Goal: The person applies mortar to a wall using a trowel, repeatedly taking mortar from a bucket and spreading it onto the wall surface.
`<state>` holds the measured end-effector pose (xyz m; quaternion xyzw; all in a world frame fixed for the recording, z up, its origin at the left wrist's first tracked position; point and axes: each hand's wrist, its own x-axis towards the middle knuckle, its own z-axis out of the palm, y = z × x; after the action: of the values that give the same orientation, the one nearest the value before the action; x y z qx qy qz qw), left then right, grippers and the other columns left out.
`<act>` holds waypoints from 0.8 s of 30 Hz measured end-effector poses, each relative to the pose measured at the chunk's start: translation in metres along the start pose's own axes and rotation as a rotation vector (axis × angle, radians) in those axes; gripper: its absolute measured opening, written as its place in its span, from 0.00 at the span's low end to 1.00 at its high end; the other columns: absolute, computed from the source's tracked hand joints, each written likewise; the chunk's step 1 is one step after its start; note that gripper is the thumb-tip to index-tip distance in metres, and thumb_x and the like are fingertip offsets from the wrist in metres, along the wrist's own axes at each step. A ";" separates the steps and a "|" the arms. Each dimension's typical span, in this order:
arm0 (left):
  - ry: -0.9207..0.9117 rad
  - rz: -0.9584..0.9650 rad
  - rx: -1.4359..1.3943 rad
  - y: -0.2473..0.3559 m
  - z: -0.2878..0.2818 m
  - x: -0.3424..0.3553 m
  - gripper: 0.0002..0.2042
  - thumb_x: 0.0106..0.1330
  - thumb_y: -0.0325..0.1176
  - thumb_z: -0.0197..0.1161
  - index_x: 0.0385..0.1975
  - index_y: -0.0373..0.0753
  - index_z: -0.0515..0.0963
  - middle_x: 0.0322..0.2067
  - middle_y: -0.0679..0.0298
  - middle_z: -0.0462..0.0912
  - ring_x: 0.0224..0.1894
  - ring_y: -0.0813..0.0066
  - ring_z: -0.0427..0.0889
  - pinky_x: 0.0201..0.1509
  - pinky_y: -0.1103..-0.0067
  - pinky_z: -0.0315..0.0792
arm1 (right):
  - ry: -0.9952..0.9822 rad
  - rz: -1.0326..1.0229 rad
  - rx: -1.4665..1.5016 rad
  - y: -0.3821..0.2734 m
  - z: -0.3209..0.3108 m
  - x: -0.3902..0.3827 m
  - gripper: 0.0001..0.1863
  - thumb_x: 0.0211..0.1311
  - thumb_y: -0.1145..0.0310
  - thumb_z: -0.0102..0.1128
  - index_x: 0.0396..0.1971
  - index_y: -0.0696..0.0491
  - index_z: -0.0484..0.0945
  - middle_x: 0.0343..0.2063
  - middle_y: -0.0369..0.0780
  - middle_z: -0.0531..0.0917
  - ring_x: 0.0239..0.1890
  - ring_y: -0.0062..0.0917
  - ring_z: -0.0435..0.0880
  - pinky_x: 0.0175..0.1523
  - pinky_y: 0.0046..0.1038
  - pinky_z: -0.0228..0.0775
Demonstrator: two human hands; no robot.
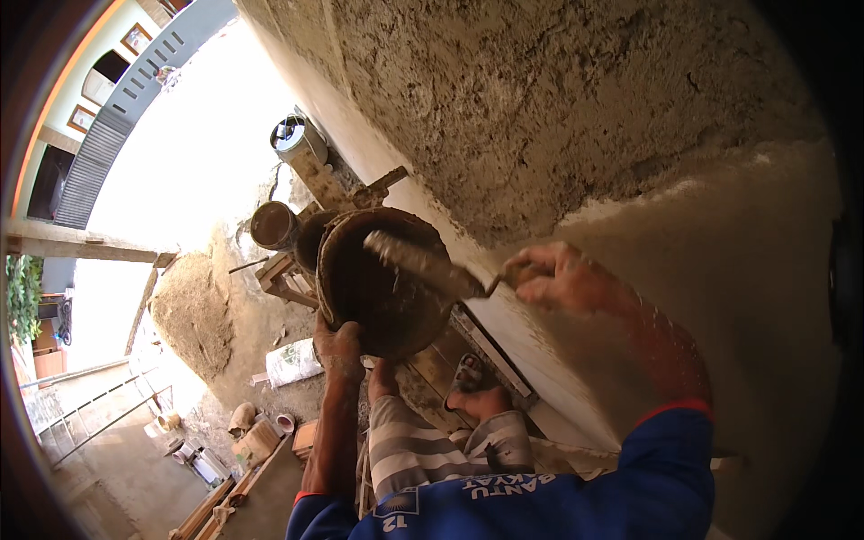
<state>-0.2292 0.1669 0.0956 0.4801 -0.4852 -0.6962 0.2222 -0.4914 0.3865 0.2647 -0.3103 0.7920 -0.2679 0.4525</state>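
Observation:
My left hand (338, 346) grips the near left rim of a dark, mortar-crusted bucket (335, 292), its mouth tilted up toward me. Above the bucket's mouth is a trowel (423, 266), its blade coated with wet mortar and pointing left. My right hand (562, 279) is closed round the trowel's handle, slightly blurred. The bucket's inside is dark, so how much mortar it holds is hard to tell. To the right rises a wall (558, 99), with rough, fresh-looking mortar on its upper part and a smoother surface (711, 243) beside it.
Behind the bucket stand a smaller bucket (274, 225) and a pail (301, 139) on wooden planks. A sand heap (191, 310) lies on the floor to the left. My sandalled foot (468, 382) rests on boards by the wall. Timber (216, 508) and containers lie lower left.

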 end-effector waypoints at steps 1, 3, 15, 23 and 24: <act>0.008 -0.031 0.007 -0.001 0.002 -0.005 0.23 0.51 0.19 0.54 0.51 0.32 0.74 0.37 0.62 0.82 0.34 0.74 0.80 0.40 0.78 0.76 | 0.075 0.179 0.044 0.018 -0.019 0.017 0.22 0.62 0.65 0.64 0.54 0.57 0.77 0.39 0.46 0.87 0.33 0.27 0.85 0.40 0.31 0.78; 0.039 -0.053 0.040 0.001 -0.006 -0.013 0.24 0.50 0.18 0.53 0.51 0.32 0.74 0.37 0.62 0.82 0.34 0.74 0.80 0.40 0.79 0.76 | 0.637 0.193 -0.347 0.036 -0.064 0.025 0.22 0.68 0.62 0.58 0.56 0.60 0.75 0.39 0.49 0.86 0.30 0.26 0.86 0.33 0.28 0.81; -0.054 -0.022 -0.103 0.008 0.054 -0.071 0.26 0.51 0.19 0.53 0.55 0.30 0.72 0.40 0.59 0.83 0.37 0.73 0.81 0.43 0.80 0.76 | -0.150 0.282 0.085 0.067 0.041 -0.048 0.28 0.61 0.67 0.61 0.56 0.65 0.64 0.30 0.44 0.79 0.25 0.25 0.82 0.29 0.27 0.76; -0.073 0.143 0.139 0.007 0.071 -0.111 0.27 0.49 0.21 0.53 0.55 0.29 0.73 0.40 0.57 0.83 0.40 0.71 0.82 0.48 0.78 0.75 | -0.001 0.127 -0.021 0.070 0.100 0.006 0.28 0.52 0.73 0.64 0.53 0.65 0.66 0.34 0.50 0.81 0.28 0.34 0.86 0.33 0.34 0.80; -0.127 0.132 0.188 0.007 0.075 -0.112 0.27 0.49 0.21 0.53 0.54 0.29 0.73 0.39 0.55 0.84 0.40 0.70 0.82 0.49 0.77 0.75 | 0.078 -0.088 -0.365 0.074 0.102 0.008 0.29 0.52 0.74 0.63 0.55 0.66 0.67 0.36 0.55 0.82 0.30 0.38 0.87 0.32 0.33 0.79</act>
<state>-0.2477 0.2851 0.1575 0.4207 -0.5919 -0.6605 0.1906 -0.4229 0.4151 0.1627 -0.4108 0.8300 -0.1513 0.3455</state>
